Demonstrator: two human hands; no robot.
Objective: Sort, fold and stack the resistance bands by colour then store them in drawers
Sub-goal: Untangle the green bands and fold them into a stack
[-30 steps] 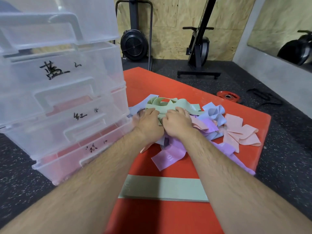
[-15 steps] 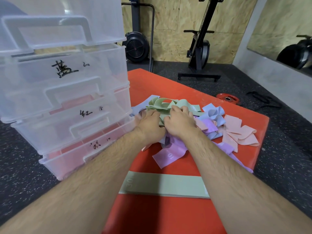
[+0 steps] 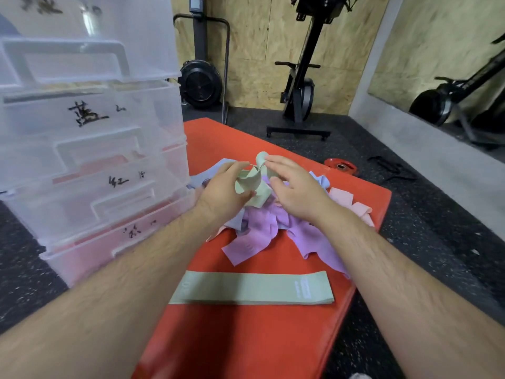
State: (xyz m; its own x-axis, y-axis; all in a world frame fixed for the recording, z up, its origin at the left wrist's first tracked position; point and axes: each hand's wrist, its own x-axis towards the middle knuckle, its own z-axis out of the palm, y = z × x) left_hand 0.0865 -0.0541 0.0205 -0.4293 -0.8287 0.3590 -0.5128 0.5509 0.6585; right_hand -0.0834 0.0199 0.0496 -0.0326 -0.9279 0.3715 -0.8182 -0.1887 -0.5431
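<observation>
Over the far tangle of bands (image 3: 262, 228) on the red mat (image 3: 246, 337), the left hand (image 3: 222, 191) grips a crumpled green band (image 3: 252, 184), the right hand (image 3: 295, 191) seemingly just touching its top fold, with a flat green band (image 3: 254, 288) nearer and clear drawers (image 3: 90, 160) left.

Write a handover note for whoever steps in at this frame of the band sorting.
Left hand grips a crumpled pale green elastic band over the tangled pile of purple, blue and pink bands.
Right hand touches that band's upper fold with its fingertips; whether it pinches cannot be told.
A flat pale green band lies near the front of the orange-red mat, with the pile beyond it. The stacked clear plastic drawers on the left are shut.
Done: one green band laid flat. Left: flatten the held one, sort the other colours, store everything.
</observation>
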